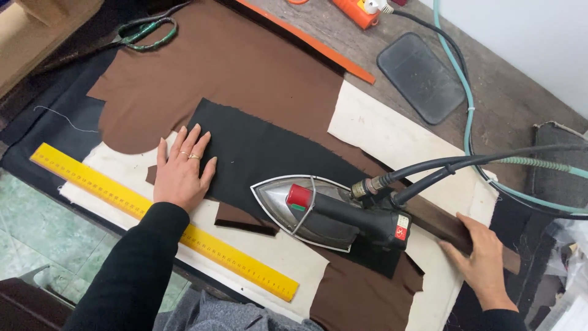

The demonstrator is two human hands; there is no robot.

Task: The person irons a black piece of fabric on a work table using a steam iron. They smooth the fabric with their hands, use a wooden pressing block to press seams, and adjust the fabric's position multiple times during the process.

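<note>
The left hand [182,171] lies flat, palm down, at centre left of the frame, fingers held close together and pressed on the left end of the black fabric strip [269,153]. This strip lies across the brown fabric panel [220,67] at frame centre. The right hand [484,260], at lower right, curls its fingers over the dark wooden bar [438,224]; nothing is pinched. The silver steam iron with black handle [318,211] rests on the black strip between both hands, untouched. The yellow ruler [153,214] lies diagonally at lower left, under the left wrist.
</note>
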